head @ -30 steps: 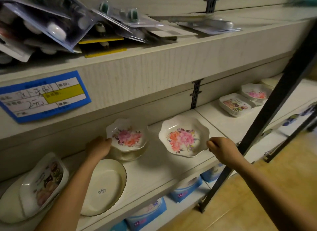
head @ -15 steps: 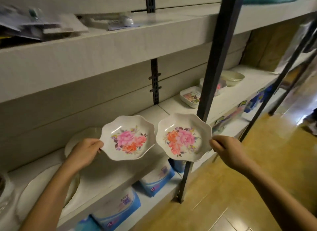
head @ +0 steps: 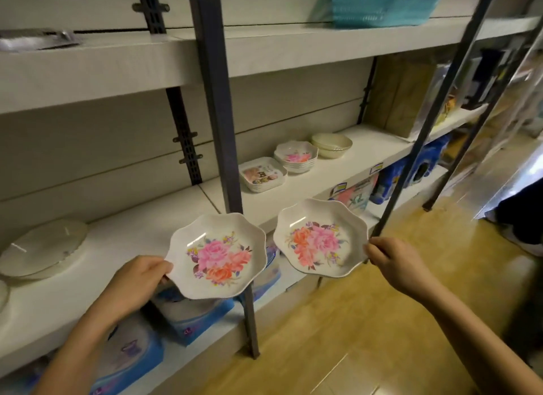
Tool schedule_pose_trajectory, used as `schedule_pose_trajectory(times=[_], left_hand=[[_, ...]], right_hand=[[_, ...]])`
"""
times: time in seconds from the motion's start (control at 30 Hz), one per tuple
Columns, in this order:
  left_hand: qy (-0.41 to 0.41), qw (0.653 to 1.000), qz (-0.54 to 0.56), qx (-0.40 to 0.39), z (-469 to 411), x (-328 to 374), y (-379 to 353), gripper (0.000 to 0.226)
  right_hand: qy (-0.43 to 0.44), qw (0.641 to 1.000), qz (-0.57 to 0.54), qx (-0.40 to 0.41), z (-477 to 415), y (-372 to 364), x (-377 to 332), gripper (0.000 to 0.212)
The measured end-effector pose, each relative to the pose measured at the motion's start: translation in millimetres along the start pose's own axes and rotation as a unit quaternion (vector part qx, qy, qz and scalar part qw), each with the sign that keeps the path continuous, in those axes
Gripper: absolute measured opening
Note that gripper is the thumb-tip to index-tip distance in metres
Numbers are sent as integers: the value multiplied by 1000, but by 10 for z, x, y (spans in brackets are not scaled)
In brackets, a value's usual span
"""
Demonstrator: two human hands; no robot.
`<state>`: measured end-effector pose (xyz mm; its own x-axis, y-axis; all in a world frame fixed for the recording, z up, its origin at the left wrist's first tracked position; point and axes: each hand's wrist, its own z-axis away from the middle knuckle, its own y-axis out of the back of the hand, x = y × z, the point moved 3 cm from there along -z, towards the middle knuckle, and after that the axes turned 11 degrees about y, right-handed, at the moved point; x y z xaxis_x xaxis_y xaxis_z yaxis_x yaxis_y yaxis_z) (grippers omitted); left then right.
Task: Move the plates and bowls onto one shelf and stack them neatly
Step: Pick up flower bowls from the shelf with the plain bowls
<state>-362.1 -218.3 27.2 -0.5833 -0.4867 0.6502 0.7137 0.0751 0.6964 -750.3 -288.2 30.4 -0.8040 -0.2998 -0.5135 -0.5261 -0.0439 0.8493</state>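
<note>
My left hand [head: 138,280] pinches the left rim of a scalloped white plate with pink flowers [head: 217,255]. My right hand [head: 390,262] pinches the right rim of a second flowered plate [head: 320,237]. Both plates hang in the air in front of the middle shelf [head: 123,242]. Further right on that shelf stand a stack of square printed plates [head: 262,174], a stack of flowered bowls [head: 296,156] and cream bowls [head: 332,145]. A cream round plate [head: 44,247] lies at the shelf's left.
A dark metal upright [head: 223,159] runs down just in front of the shelf between the two held plates; a second slanted post [head: 426,124] stands right. Blue packages [head: 194,318] fill the lower shelf. A teal basket [head: 379,4] sits on the top shelf. Wooden floor at the right.
Both hands lifted the flowered plates off the shelf and carried them rightward; my view swung right, bringing the stacks of square plates and bowls closer.
</note>
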Motion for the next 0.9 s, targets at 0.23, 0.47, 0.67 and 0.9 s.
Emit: schedule_pose_trajectory(times=[0.23, 0.47, 0.67, 0.9], left_hand=[[6, 1000, 19, 7, 108, 477, -422, 31], [23, 999, 15, 36, -61, 847, -726, 34], [33, 998, 34, 44, -308, 1207, -943, 37], [61, 994, 42, 84, -851, 1625, -1153, 40]], right_hand=[[-15, 1000, -3, -1, 2, 329, 476, 33], [-25, 999, -19, 0, -229, 492, 825, 39], [-13, 1000, -25, -3, -707, 611, 1190, 35], [18, 999, -19, -26, -1675, 637, 1594, 36]])
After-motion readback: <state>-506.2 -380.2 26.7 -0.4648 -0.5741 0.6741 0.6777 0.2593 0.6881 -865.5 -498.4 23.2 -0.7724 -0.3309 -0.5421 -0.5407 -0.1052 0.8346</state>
